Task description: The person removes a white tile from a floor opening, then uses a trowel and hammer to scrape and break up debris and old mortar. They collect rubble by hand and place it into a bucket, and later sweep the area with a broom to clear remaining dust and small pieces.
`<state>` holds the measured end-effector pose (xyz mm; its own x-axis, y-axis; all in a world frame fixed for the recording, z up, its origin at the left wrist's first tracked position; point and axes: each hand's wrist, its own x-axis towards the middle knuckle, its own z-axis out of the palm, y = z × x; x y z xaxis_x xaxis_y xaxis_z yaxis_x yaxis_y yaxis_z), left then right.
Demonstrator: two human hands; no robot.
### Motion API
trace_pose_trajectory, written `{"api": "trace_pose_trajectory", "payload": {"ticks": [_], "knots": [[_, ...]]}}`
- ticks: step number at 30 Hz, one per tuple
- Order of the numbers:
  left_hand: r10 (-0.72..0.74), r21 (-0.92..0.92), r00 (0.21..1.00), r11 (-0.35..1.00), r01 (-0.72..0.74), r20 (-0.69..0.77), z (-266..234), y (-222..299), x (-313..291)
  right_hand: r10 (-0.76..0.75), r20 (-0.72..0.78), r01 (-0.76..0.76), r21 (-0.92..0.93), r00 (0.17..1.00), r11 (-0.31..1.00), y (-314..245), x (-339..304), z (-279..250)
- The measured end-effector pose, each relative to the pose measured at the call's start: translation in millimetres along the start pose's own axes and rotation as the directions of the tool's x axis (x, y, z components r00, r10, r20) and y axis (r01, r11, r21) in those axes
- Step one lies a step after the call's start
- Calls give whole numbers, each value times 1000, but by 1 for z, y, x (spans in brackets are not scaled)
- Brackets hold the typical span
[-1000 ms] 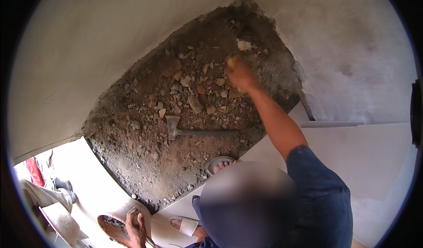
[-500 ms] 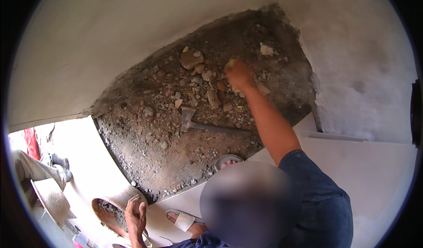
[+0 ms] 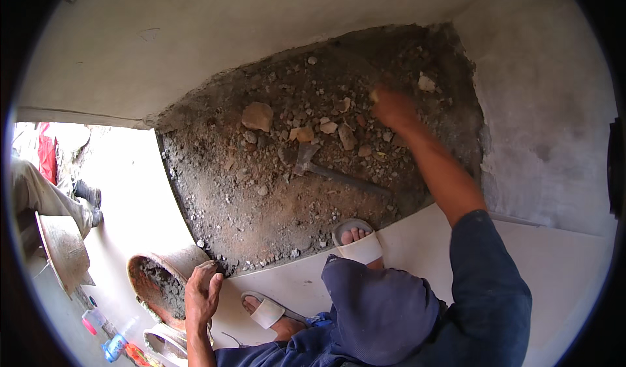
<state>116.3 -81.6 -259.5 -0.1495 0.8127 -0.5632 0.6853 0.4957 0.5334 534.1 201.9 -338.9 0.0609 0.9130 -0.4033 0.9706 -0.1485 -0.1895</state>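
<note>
My right hand (image 3: 396, 110) reaches over the rubble (image 3: 287, 197) in the corner, its fingers closed and smeared by motion. A pale yellowish bit shows at its fingers; what it belongs to cannot be made out. Below that arm lies a hatchet (image 3: 305, 158), its broad metal head to the left and its handle toward the right. Beside a tilted bucket (image 3: 186, 259) holding grey, mortar-like stuff (image 3: 162, 290), my left hand (image 3: 203, 287) hangs with loosely bent fingers and the thumb apart. Nothing shows in it; whether it touches the bucket I cannot tell.
Walls rise behind the rubble and along its right side (image 3: 535, 125). Larger stones (image 3: 257, 116) lie among the debris. Pale flooring (image 3: 417, 236) borders it, with sandalled feet (image 3: 355, 233) and a dark cap (image 3: 381, 308) nearby. At left are another person's leg (image 3: 45, 194) and a pan (image 3: 65, 253).
The whole view has shifted, with the hatchet and bucket appearing elsewhere in it. My right hand has moved and stays closed over the rubble. The left stays beside the bucket.
</note>
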Motion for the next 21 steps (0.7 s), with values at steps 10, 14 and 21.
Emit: {"api": "trace_pose_trajectory", "payload": {"ticks": [10,14,21], "knots": [[46,-28,998,999,-45,42,6,-4,-7,-265,-102,270,36,959,962,17,10,89],[63,25,992,998,-66,107,5,-1,-8,-354,75,358,-37,932,933,-21,-14,95],[2,-54,1000,999,-1,15,10,-10,-35,-344,44,346,-165,938,924,-43,56,38]]}}
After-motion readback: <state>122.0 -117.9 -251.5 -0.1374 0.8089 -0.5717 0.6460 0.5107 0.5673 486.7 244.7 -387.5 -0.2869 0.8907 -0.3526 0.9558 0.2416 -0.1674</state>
